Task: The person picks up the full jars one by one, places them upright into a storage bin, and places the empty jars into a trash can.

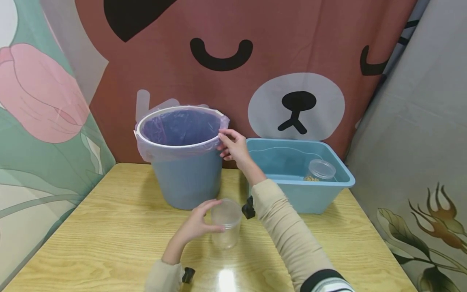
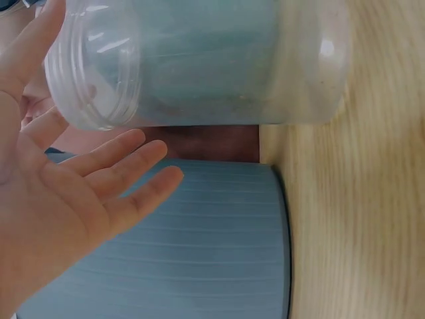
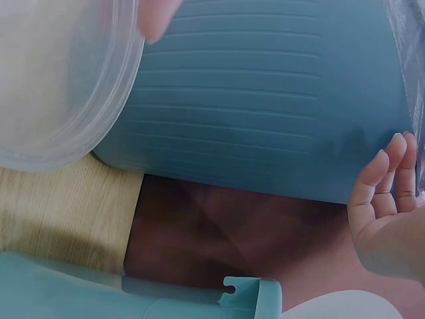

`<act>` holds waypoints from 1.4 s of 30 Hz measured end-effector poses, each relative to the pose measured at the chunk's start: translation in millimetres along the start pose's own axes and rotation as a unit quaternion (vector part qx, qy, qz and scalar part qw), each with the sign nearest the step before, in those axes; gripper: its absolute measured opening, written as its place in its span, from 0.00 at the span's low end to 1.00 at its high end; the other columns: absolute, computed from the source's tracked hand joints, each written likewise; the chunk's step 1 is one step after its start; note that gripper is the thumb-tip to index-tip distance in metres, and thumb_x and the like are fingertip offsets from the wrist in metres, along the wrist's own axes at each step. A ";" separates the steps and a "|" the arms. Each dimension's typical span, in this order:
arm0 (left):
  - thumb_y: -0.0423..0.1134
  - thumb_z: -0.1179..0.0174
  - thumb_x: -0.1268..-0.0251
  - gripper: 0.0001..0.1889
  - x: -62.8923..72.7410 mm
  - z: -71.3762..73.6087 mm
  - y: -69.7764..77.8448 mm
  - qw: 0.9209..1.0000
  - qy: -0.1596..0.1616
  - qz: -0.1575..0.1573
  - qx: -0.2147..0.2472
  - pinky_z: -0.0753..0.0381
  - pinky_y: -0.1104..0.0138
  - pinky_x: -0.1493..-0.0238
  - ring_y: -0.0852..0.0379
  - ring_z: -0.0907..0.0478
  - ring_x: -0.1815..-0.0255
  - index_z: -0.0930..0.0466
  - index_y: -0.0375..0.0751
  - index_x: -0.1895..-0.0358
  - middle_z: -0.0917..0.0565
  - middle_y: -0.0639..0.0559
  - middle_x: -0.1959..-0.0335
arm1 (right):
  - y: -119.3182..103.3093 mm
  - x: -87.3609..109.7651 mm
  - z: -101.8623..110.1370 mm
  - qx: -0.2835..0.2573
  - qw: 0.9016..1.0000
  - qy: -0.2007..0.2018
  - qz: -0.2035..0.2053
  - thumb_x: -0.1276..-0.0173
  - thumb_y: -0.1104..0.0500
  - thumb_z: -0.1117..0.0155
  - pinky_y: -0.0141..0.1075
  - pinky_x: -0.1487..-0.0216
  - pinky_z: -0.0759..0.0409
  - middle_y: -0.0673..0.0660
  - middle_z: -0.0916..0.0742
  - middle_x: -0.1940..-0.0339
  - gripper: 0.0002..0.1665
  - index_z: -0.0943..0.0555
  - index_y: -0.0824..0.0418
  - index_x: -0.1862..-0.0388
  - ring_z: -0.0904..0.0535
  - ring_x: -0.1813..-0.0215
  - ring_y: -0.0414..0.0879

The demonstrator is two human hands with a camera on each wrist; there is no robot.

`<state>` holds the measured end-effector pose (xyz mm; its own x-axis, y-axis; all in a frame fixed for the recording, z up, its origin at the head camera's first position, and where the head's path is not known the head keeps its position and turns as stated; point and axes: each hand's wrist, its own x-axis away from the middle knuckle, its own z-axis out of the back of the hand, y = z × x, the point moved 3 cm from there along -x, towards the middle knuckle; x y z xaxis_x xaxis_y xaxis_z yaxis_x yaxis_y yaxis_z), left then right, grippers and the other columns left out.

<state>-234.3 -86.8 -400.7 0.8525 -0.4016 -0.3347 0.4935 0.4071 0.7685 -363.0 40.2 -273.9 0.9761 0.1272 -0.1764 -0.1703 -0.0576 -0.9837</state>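
In the head view, a clear plastic jar [image 1: 227, 235] stands upright on the table, with nothing visible inside. My left hand [image 1: 195, 222] is around its top from the left, thumb in front and index finger at the back of the rim; in the left wrist view its other fingers [image 2: 136, 169] are spread and fairly straight. A blue bucket [image 1: 187, 178] lined with a thin purple plastic bag [image 1: 157, 151] is behind the jar. At the bucket's right rim my right hand [image 1: 237, 150] pinches the folded-over bag edge. Its thumb is hidden in the right wrist view.
A teal rectangular tub [image 1: 292, 196] sits right of the bucket. Inside it is a clear lidded jar [image 1: 321, 170] holding some small yellowish pieces. The wooden table [image 1: 109, 235] backs onto a bear-print curtain [image 1: 219, 89], with more curtain on both sides.
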 end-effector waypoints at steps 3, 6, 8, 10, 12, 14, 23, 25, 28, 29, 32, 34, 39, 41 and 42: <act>0.43 0.28 0.60 0.38 -1.1 -2.8 -0.1 1.000 -0.010 -0.004 0.000 0.37 0.46 0.47 0.39 0.39 0.40 0.32 0.39 0.41 0.34 0.37 0.40 | 0.4 0.2 -0.3 -0.003 1.000 0.000 -0.001 0.37 0.54 0.41 0.33 0.85 0.28 0.55 0.20 0.84 0.15 0.22 0.54 0.51 0.27 0.87 0.44; 0.42 0.28 0.60 0.38 -2.7 -5.6 -0.7 1.000 -0.016 -0.013 -0.001 0.36 0.48 0.46 0.41 0.37 0.41 0.32 0.38 0.41 0.31 0.40 0.41 | 0.2 0.5 -0.4 -0.002 1.000 0.000 0.000 0.37 0.55 0.41 0.33 0.85 0.28 0.55 0.20 0.84 0.15 0.22 0.54 0.51 0.27 0.87 0.44; 0.43 0.28 0.61 0.38 -3.6 -6.8 -1.1 1.000 -0.015 -0.018 -0.003 0.33 0.49 0.49 0.43 0.34 0.43 0.31 0.39 0.41 0.30 0.42 0.42 | -0.1 0.8 -0.3 -0.001 1.000 0.001 0.001 0.37 0.55 0.41 0.33 0.85 0.28 0.55 0.20 0.83 0.15 0.22 0.53 0.51 0.27 0.87 0.45; 0.44 0.28 0.61 0.38 -4.1 -7.3 -1.6 1.000 -0.011 -0.020 -0.005 0.31 0.49 0.52 0.43 0.33 0.44 0.31 0.39 0.41 0.29 0.43 0.42 | -0.3 0.8 -0.6 -0.001 1.000 0.000 0.002 0.37 0.54 0.41 0.33 0.85 0.28 0.55 0.20 0.84 0.16 0.22 0.54 0.51 0.27 0.87 0.44; 0.45 0.28 0.62 0.38 -4.4 -7.2 -2.1 1.000 -0.008 -0.022 -0.005 0.30 0.50 0.53 0.44 0.31 0.46 0.30 0.40 0.42 0.29 0.43 0.43 | -0.3 0.6 -0.8 -0.002 1.000 0.000 0.003 0.37 0.54 0.41 0.33 0.85 0.28 0.55 0.21 0.84 0.16 0.22 0.54 0.50 0.27 0.87 0.44; 0.45 0.28 0.62 0.37 -4.5 -6.9 -2.3 1.000 -0.007 -0.023 0.003 0.28 0.51 0.54 0.45 0.31 0.46 0.30 0.40 0.42 0.29 0.43 0.43 | -0.4 0.4 -0.7 -0.003 1.000 0.000 0.003 0.37 0.54 0.41 0.33 0.85 0.28 0.55 0.21 0.84 0.16 0.22 0.54 0.50 0.27 0.87 0.44; 0.30 0.29 0.61 0.32 -2.0 6.8 23.5 0.996 0.004 -0.039 0.075 0.28 0.53 0.53 0.41 0.30 0.47 0.29 0.26 0.46 0.27 0.36 0.46 | -0.5 -0.5 -1.6 -0.002 1.000 -0.001 0.003 0.37 0.54 0.41 0.33 0.85 0.28 0.55 0.20 0.84 0.15 0.22 0.54 0.51 0.27 0.87 0.44; 0.29 0.29 0.61 0.32 -2.2 9.9 23.7 0.996 0.012 -0.041 0.080 0.27 0.53 0.54 0.41 0.31 0.46 0.29 0.26 0.46 0.27 0.36 0.46 | -0.3 -0.7 -1.8 -0.001 1.000 -0.001 0.003 0.37 0.54 0.41 0.33 0.85 0.28 0.55 0.20 0.83 0.15 0.22 0.54 0.51 0.27 0.87 0.44; 0.31 0.29 0.61 0.32 -4.7 11.6 12.1 0.994 0.023 -0.053 0.092 0.26 0.56 0.55 0.44 0.30 0.47 0.29 0.29 0.45 0.27 0.39 0.45 | -0.1 -1.0 -1.7 -0.003 1.000 -0.003 0.005 0.37 0.55 0.41 0.33 0.86 0.28 0.55 0.20 0.84 0.15 0.22 0.54 0.51 0.27 0.87 0.44; 0.31 0.29 0.61 0.32 -6.0 12.0 8.0 0.994 0.026 -0.056 0.094 0.26 0.57 0.55 0.45 0.29 0.48 0.29 0.30 0.45 0.27 0.40 0.45 | 0.0 -1.1 -1.4 -0.004 1.000 -0.002 0.005 0.37 0.55 0.41 0.33 0.86 0.28 0.55 0.20 0.84 0.15 0.22 0.54 0.51 0.27 0.87 0.44; 0.32 0.29 0.60 0.32 -8.6 16.0 4.3 0.994 0.031 -0.063 0.090 0.25 0.60 0.56 0.47 0.27 0.50 0.28 0.32 0.45 0.26 0.42 0.45 | 0.5 -1.9 -0.5 -0.006 1.000 -0.002 0.007 0.37 0.55 0.41 0.33 0.86 0.28 0.55 0.21 0.84 0.15 0.22 0.54 0.51 0.27 0.87 0.45; 0.32 0.29 0.61 0.32 -9.7 19.7 5.3 0.994 0.033 -0.064 0.087 0.25 0.59 0.56 0.47 0.27 0.50 0.28 0.33 0.45 0.26 0.42 0.45 | 0.7 -2.1 0.0 -0.002 1.000 -0.002 0.007 0.37 0.54 0.41 0.33 0.86 0.28 0.55 0.21 0.84 0.15 0.22 0.54 0.50 0.27 0.87 0.45; 0.29 0.29 0.63 0.33 -10.8 30.1 12.2 0.994 0.041 -0.064 0.083 0.25 0.55 0.56 0.44 0.28 0.49 0.28 0.31 0.45 0.26 0.40 0.46 | 1.3 -2.3 0.1 0.000 1.000 -0.002 0.008 0.37 0.54 0.41 0.32 0.85 0.28 0.55 0.21 0.83 0.16 0.23 0.54 0.50 0.27 0.87 0.44; 0.29 0.29 0.62 0.33 -10.9 34.6 16.2 0.995 0.043 -0.060 0.074 0.25 0.58 0.56 0.45 0.28 0.50 0.28 0.31 0.45 0.26 0.41 0.46 | 1.6 -2.4 0.3 -0.003 1.000 -0.003 0.009 0.36 0.54 0.42 0.32 0.86 0.28 0.55 0.21 0.84 0.16 0.23 0.54 0.50 0.27 0.87 0.44; 0.30 0.29 0.61 0.32 -10.8 36.9 19.1 0.995 0.042 -0.061 0.071 0.24 0.59 0.57 0.46 0.27 0.50 0.28 0.31 0.45 0.26 0.41 0.46 | 1.8 -2.5 0.5 -0.004 1.000 -0.003 0.009 0.37 0.54 0.41 0.32 0.86 0.28 0.55 0.21 0.84 0.16 0.23 0.54 0.50 0.27 0.88 0.44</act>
<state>-240.4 -105.0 -362.2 0.8024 -0.3687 -0.4693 0.5695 0.2380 0.7868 -365.8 40.4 -275.3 0.9721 0.1319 -0.1938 -0.1863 -0.0672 -0.9802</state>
